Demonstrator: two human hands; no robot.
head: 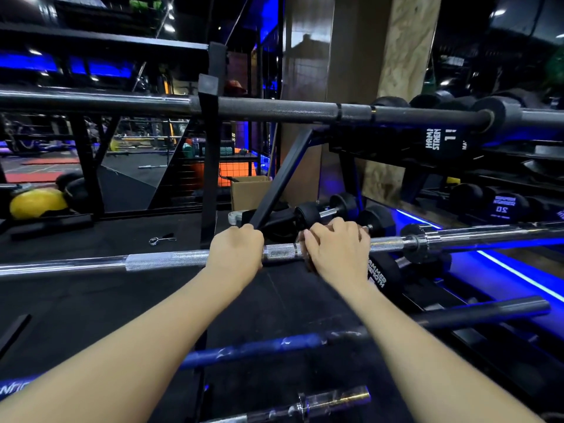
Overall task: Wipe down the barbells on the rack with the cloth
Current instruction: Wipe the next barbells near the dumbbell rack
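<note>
Gripping the chrome barbell (158, 261) with both hands, side by side near mid-frame. Left hand (236, 250): fingers curling over the far side of the shaft, closed round it. Right hand (337, 250): fingers curling over the shaft just right of the left hand, a dark edge showing under the palm — cloth or not, cannot tell. Lying horizontal across the black rack (210, 166), collar toward the right. Resting above and farther: black barbell (274, 109). Lying nearer: blue barbell (259, 348). Sitting right and far: dumbbells (500, 206).
</note>
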